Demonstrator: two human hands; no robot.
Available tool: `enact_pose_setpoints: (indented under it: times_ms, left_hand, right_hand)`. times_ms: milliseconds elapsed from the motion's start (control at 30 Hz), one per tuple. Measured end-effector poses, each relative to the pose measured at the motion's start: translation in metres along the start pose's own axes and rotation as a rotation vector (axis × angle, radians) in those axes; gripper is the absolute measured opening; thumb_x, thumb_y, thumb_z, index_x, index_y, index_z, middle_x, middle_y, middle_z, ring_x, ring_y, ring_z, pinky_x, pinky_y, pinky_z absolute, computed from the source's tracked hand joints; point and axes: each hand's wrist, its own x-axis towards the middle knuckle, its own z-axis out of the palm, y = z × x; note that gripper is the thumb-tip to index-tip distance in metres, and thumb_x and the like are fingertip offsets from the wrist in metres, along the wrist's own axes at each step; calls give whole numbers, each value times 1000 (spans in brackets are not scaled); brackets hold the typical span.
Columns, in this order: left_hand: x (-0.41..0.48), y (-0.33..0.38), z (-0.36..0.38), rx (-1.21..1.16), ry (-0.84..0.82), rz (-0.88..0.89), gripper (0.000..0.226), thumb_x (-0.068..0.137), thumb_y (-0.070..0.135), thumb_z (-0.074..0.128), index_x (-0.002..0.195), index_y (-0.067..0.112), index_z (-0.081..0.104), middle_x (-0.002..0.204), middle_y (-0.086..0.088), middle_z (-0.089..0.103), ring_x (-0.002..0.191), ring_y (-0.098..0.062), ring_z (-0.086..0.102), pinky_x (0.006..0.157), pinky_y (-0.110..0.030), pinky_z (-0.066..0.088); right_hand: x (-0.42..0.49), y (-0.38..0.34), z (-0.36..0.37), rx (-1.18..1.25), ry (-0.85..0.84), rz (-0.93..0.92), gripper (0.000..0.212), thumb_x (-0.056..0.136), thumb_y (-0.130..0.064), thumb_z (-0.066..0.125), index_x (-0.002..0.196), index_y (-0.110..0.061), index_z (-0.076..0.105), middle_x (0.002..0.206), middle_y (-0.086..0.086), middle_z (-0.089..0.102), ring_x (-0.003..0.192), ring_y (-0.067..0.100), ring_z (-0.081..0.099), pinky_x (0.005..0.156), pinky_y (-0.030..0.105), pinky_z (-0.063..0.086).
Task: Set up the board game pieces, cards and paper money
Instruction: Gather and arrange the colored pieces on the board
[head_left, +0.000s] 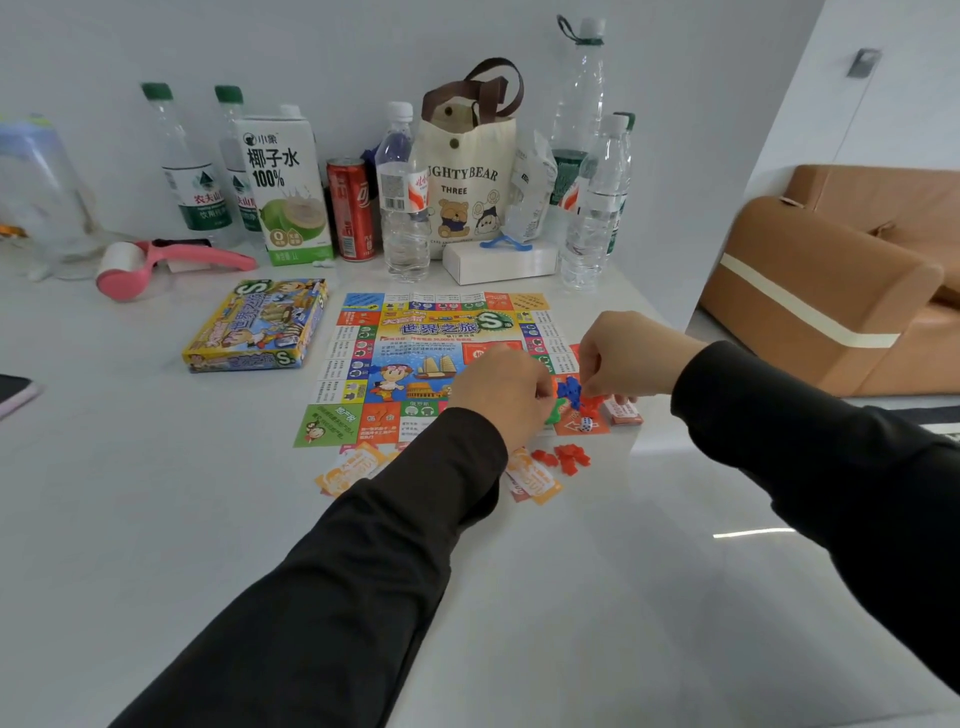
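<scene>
Here the white surface (156, 467) carries the game board (415, 364) toward its right edge. Over the board's near right corner the left grip (498, 395) is curled, its contents hidden, and the right grip (623, 356) pinches blue pieces (570, 391). Paper money (535, 480) and red pieces (569, 457) lie just nearer, with a die (586, 424) on the corner.

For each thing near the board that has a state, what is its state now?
Board, unfolded, lying flat.
Box, closed, lying flat.
Die, resting on board's corner.
Pieces, clustered on board between hands.
Red bits, loose heap off board.
Money, lying flat off board.
Left hand, fingers curled; hold hidden.
Right hand, pinching pieces.
Can, upright.
Carton, upright.
</scene>
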Motion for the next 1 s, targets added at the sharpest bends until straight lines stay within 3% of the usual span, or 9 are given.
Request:
enact_pose_setpoints:
  times_ms: [233, 367, 600, 800, 1000]
  left_hand:
    - [-1, 0, -7, -31, -15, -15, 17, 89, 24, 57, 93, 20, 72, 96, 2, 65, 88, -15, 55, 76, -26, 44]
    - [-4, 0, -15, -55, -13, -39, 17, 88, 21, 58, 95, 19, 72, 101, 1, 66, 92, -17, 58, 86, -32, 49]
    - [-11, -7, -32, -36, -191, -65, 20, 88, 16, 55, 95, 15, 73, 100, 0, 69, 94, -17, 61, 88, -30, 49]
    - [-17, -13, -33, 57, -221, -38, 22, 89, 14, 53, 94, 15, 74, 99, -1, 70, 91, -19, 63, 77, -25, 45]
    - [-18, -15, -35, 60, -215, -11, 19, 88, 17, 56, 94, 15, 74, 101, 1, 70, 91, -17, 62, 77, -23, 43]
  right_hand:
    - [-3, 2, -4, 71, -4, -1, 8, 84, -18, 66, 82, -10, 65, 75, 5, 66, 58, 12, 58, 53, 19, 47]
    - [-6, 1, -2, 49, 45, -17, 7, 85, -18, 64, 81, -12, 63, 75, 1, 62, 62, 10, 54, 56, 17, 43]
    - [-19, -5, 7, 25, 300, -120, 11, 87, -14, 57, 88, -15, 69, 89, -4, 62, 83, 12, 55, 75, 22, 42]
    - [-38, -11, 34, 15, 39, -326, 12, 86, -20, 62, 93, -24, 71, 87, -12, 59, 72, 0, 48, 65, 11, 36]
    - [-36, -15, 44, -48, 45, -352, 14, 87, -26, 60, 99, -28, 68, 92, -15, 55, 81, 6, 48, 72, 19, 38]
